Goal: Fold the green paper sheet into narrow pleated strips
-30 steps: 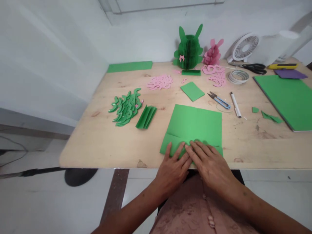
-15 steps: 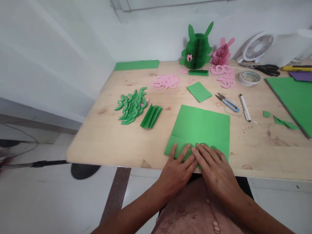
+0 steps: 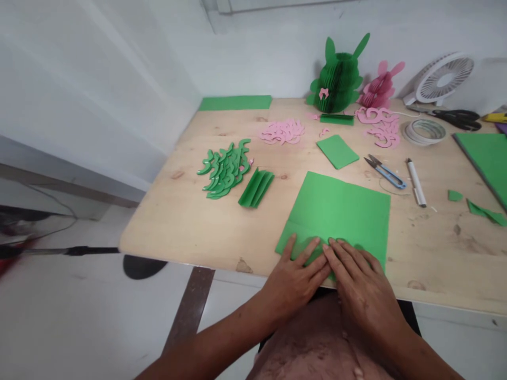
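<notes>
Changes from the earlier frames: the whole table sits further right in the view, with the hands and sheet unchanged in relation to each other.

Lot 1: green card sheet (image 3: 336, 211), flat on the wooden tabletop (image 3: 178, 232), near part folded into a flap; the flap's left corner shows past the hands; lot 2: left hand (image 3: 293, 285), flat on the flap, fingers spread, pressing down; lot 3: right hand (image 3: 364, 290), flat on the flap, fingers close together, pressing down; the 2 hands nearly touch at the middle of the sheet; neither pinches; the sheet lies under both palms and fingers, its near part just at the table's near edge.

Open room: bare wood to the left, as far as a pleated green strip (image 3: 256, 188) and a pile of green cut-outs (image 3: 225, 169); bare wood to the right, as far as thread snips (image 3: 386, 172) and a white marker (image 3: 415, 182); on the far side, a small green rectangle (image 3: 337, 151), pink cut-outs (image 3: 282, 132) and 2 honeycomb paper rabbits, 1 green (image 3: 336, 79), 1 pink (image 3: 380, 87); at far right, a tape roll (image 3: 420, 132), black-handled scissors (image 3: 455, 119) and a small white fan (image 3: 443, 79).
</notes>
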A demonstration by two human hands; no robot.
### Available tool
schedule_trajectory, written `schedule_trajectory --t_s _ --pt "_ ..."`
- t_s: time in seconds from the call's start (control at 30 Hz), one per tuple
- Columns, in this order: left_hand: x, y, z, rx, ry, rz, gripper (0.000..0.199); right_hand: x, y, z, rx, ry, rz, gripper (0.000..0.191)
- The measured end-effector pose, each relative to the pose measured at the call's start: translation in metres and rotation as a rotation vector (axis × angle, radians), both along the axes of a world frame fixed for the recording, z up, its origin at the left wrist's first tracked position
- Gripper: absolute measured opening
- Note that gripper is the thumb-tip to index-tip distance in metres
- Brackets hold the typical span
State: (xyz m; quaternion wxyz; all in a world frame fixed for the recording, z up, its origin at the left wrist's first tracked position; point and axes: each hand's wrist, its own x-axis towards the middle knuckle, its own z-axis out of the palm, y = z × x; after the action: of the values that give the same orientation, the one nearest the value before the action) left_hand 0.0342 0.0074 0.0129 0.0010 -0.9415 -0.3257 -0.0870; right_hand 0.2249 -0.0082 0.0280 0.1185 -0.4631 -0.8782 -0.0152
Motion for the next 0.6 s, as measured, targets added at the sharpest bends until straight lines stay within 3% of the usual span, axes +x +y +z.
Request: schedule_trajectory --t_s 0.6 --pt "-0.0046 0.0016 0.0021 -0.022 -0.024 -0.015 0.041 -0.0020 -0.0018 -0.0001 0.020 -0.017 -0.006 0.052"
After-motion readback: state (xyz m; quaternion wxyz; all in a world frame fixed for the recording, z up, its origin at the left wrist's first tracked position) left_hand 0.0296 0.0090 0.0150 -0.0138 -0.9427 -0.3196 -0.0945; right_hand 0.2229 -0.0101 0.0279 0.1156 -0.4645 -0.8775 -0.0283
